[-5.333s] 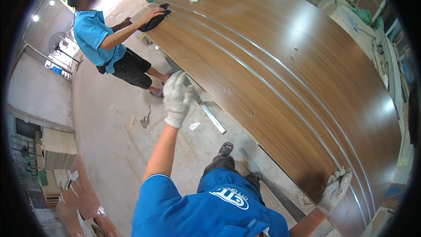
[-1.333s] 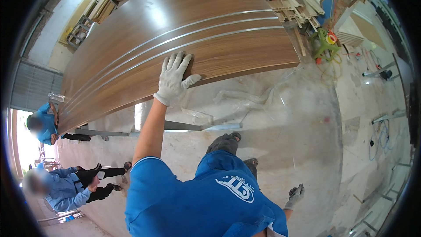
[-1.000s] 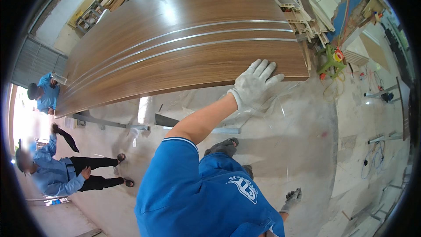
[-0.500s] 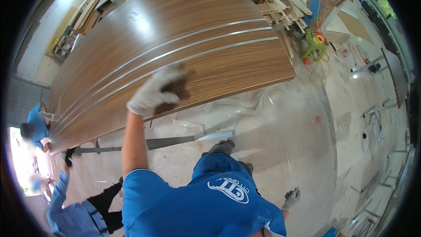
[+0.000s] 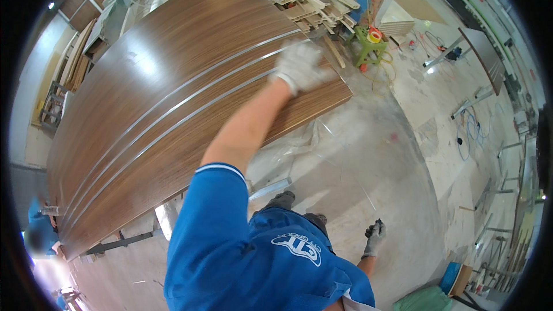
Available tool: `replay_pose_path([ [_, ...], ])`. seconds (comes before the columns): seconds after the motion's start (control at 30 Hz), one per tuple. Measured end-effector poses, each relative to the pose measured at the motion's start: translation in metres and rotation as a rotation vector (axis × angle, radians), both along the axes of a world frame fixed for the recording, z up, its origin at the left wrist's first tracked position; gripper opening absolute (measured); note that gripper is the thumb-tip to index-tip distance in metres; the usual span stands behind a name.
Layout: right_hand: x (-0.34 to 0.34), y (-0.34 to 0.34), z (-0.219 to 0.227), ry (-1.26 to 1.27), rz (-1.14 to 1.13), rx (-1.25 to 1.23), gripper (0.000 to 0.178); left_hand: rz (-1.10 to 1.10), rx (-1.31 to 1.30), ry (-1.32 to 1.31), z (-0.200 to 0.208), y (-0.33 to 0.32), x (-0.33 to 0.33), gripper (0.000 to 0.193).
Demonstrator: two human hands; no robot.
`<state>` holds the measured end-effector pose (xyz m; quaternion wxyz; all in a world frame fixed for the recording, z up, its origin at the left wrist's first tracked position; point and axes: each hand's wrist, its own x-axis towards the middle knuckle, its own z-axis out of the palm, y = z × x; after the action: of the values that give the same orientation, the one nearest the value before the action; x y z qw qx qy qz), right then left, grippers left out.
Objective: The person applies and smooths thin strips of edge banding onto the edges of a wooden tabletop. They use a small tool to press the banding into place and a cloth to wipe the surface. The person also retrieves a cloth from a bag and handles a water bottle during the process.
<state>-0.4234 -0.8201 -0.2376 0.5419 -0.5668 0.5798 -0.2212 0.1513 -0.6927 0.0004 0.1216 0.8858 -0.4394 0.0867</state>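
Observation:
A large wood-grain panel point(image 5: 190, 29) with several silver strips lies across the upper left and middle. Over its right end is my left hand point(image 5: 302, 68), in a whitish glove smeared by motion. Its fingers are spread and nothing shows in them; whether the palm touches the surface I cannot tell. Low on the right, away from the panel, hangs my right hand point(image 5: 374, 237) in a grey glove with dark fingers. Those fingers are curled in, and what they hold, if anything, is too small to make out.
A person in blue point(image 5: 43, 224) is at the panel's far left end. Loose strips and boards point(image 5: 317, 3) lie piled behind the right end. Beside them stands a green stool point(image 5: 367, 46) with rolls of tape. Farther right are a tilted panel point(image 5: 484, 57) and a cable point(image 5: 473, 132).
My left hand has slid right along the panel to near its end. My right hand has risen slightly. The view has shifted; a person in light blue at lower left is out of sight.

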Motion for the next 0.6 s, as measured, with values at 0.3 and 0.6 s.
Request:
replay_pose_path([
  [0.3, -0.029, 0.041, 0.002, 0.040, -0.175, -0.021, 0.019, -0.405, -0.344, -0.127, -0.005, 0.024, -0.032, 0.057],
  [0.6, -0.027, 0.053, -0.008, -0.056, -0.167, 0.068, 0.019, 0.077, -0.015, -0.107, -0.033, 0.022, 0.077, 0.075],
])
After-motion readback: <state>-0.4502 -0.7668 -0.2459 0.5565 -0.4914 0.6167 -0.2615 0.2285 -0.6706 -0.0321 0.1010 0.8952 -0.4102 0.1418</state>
